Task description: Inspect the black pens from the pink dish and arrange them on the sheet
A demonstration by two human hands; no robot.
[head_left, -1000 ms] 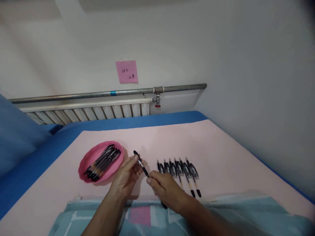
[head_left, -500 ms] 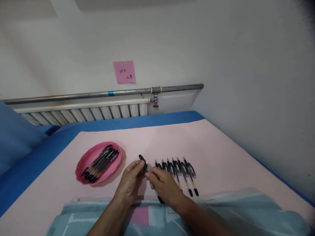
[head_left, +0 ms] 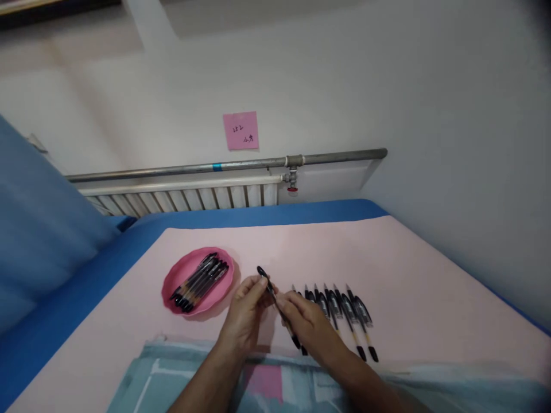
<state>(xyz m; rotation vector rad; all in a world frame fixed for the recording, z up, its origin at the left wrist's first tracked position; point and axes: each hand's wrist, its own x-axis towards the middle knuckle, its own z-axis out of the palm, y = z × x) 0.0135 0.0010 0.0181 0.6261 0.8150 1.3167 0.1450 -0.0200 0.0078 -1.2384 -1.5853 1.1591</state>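
Note:
A black gel pen (head_left: 295, 339) slants between my two hands, its capped end up and to the left. My left hand (head_left: 241, 315) is closed on it by the dark cap (head_left: 261, 271). Thumb and fingers of my right hand (head_left: 310, 324) pinch the barrel lower down. Just beyond and to the right of that hand, several uncapped pens (head_left: 360, 330) lie in a row on the pink cloth, tips pointing away, each with a clear-and-black cap (head_left: 362, 312) beside it. My right hand and forearm hide part of the row.
To the left, a pink scalloped dish (head_left: 167, 287) holds several black pens (head_left: 202, 281). The pink cloth (head_left: 275, 246) covers a blue surface (head_left: 258, 213). Light blue patterned fabric (head_left: 172, 373) lies along the near edge. A radiator and pipe (head_left: 181, 170) run along the wall behind.
The camera view has swung slightly left, so everything appears shifted right. More of the held pen's barrel shows between and below my hands. Both hands stay closed on it.

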